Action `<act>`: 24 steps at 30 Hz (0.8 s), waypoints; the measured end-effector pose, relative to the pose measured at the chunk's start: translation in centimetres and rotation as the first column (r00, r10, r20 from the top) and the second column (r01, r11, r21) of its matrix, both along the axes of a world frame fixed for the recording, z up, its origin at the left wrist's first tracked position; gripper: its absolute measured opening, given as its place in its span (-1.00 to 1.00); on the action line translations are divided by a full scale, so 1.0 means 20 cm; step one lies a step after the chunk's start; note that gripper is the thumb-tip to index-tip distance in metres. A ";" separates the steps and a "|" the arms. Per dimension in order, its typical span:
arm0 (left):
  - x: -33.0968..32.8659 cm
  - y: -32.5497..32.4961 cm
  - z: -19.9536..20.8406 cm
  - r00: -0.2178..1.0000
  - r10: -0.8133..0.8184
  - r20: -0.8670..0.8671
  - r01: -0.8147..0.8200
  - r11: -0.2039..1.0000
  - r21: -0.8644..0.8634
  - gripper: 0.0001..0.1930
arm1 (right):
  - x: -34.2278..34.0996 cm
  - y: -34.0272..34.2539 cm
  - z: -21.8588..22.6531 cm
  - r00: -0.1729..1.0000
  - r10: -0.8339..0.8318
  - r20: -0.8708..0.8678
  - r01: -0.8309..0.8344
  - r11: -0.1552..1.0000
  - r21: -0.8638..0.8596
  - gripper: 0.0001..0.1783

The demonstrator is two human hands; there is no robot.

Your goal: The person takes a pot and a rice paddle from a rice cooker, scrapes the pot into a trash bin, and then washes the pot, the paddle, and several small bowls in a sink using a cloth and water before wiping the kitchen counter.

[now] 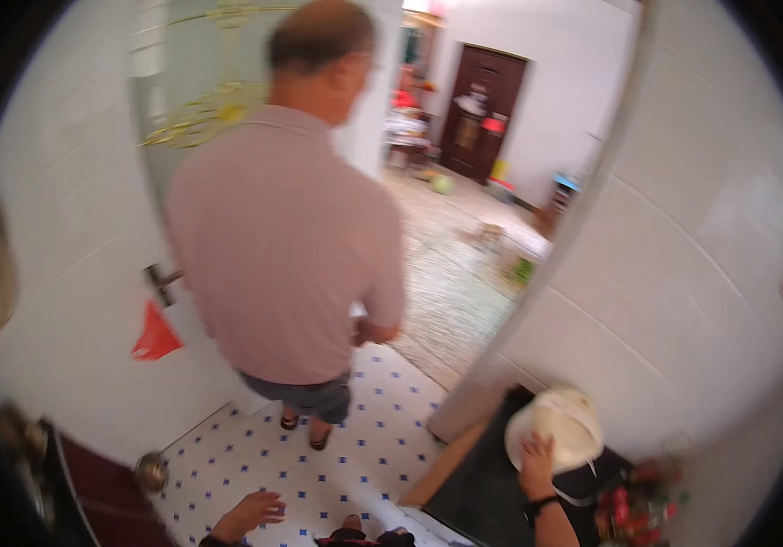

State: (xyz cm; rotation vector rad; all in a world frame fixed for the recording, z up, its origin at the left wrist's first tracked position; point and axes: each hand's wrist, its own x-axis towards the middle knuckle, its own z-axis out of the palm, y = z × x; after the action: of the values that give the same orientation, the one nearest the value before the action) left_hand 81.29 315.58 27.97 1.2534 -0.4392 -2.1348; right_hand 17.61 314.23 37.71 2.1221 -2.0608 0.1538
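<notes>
A cream-coloured rounded thing, perhaps a small kitchen appliance with a lid [574, 428], stands on a dark countertop [478, 479] at the lower right. My right hand [537, 463] lies against its near side, fingers stretched out and apart, not wrapped around anything; a dark band circles that wrist. Low in the view, my left hand [255, 512] hangs over the tiled floor. Its fingers are loosely extended and nothing shows in them.
Another person [291, 246] in a pink shirt stands in the doorway, back toward me. Red-capped bottles or jars [633, 510] crowd the counter's right end. A door handle [164, 281] with a red pennant [156, 333] is at left. Beyond is a room with a dark door [483, 109].
</notes>
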 end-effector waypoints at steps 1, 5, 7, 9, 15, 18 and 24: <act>-0.04 -0.01 0.04 0.990 0.032 0.140 -0.046 0.994 0.100 -0.63 | -0.05 -0.02 -0.07 0.996 0.010 -0.089 -0.014 0.999 -0.043 -0.59; 0.02 0.15 0.16 0.969 0.015 0.247 -0.063 0.980 0.188 -0.57 | 0.02 -0.06 -0.05 0.996 -0.015 -0.082 0.014 1.000 -0.018 -0.77; -0.05 0.21 0.20 0.944 -0.003 0.331 -0.024 0.997 0.079 -0.48 | -0.02 -0.01 -0.05 0.996 -0.012 -0.094 0.010 1.000 -0.021 -0.79; -0.03 0.27 0.23 0.923 -0.018 0.385 -0.021 0.995 0.098 -0.48 | 0.01 0.03 -0.06 0.998 -0.058 -0.010 0.058 0.997 -0.047 -0.80; 0.06 0.29 0.07 0.989 0.033 0.143 -0.043 0.997 0.067 -0.64 | 0.13 0.17 -0.09 0.846 -0.082 0.527 0.091 0.996 0.010 -0.85; -0.09 0.36 0.10 0.949 -0.051 0.311 0.017 0.994 0.111 -0.69 | 0.30 0.33 -0.19 0.698 -0.013 0.716 -0.025 0.999 0.042 -0.84; -0.23 0.52 0.07 0.904 -0.114 0.412 0.045 0.984 0.172 -0.66 | 0.56 0.46 -0.28 0.524 -0.344 0.779 -0.323 0.766 0.556 -0.79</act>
State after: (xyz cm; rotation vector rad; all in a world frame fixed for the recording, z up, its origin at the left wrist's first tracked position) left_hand 76.75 325.92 29.27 1.8302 -0.5134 -1.9896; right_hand 28.84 323.42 32.16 2.8095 -3.0476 0.7443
